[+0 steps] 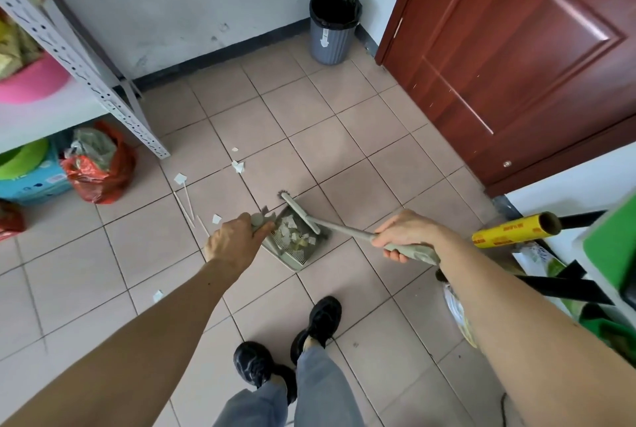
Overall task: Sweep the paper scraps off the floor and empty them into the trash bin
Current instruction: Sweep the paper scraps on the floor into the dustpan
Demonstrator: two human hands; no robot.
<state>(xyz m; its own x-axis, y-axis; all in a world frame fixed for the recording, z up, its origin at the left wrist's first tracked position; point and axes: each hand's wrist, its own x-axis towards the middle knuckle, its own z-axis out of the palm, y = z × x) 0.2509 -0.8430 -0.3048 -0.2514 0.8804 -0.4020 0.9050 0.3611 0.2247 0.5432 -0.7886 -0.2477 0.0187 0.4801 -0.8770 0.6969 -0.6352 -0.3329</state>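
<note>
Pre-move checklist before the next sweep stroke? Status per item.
1. Left hand gripping dustpan: ok.
2. Right hand gripping broom handle: ok.
3. Broom head at the dustpan mouth: ok.
4. Collected scraps sitting inside the pan: ok.
5. Floor clear of scraps: not ok; loose scraps and thin sticks lie left of the pan.
6. Trash bin open, path across tiles clear: ok.
</note>
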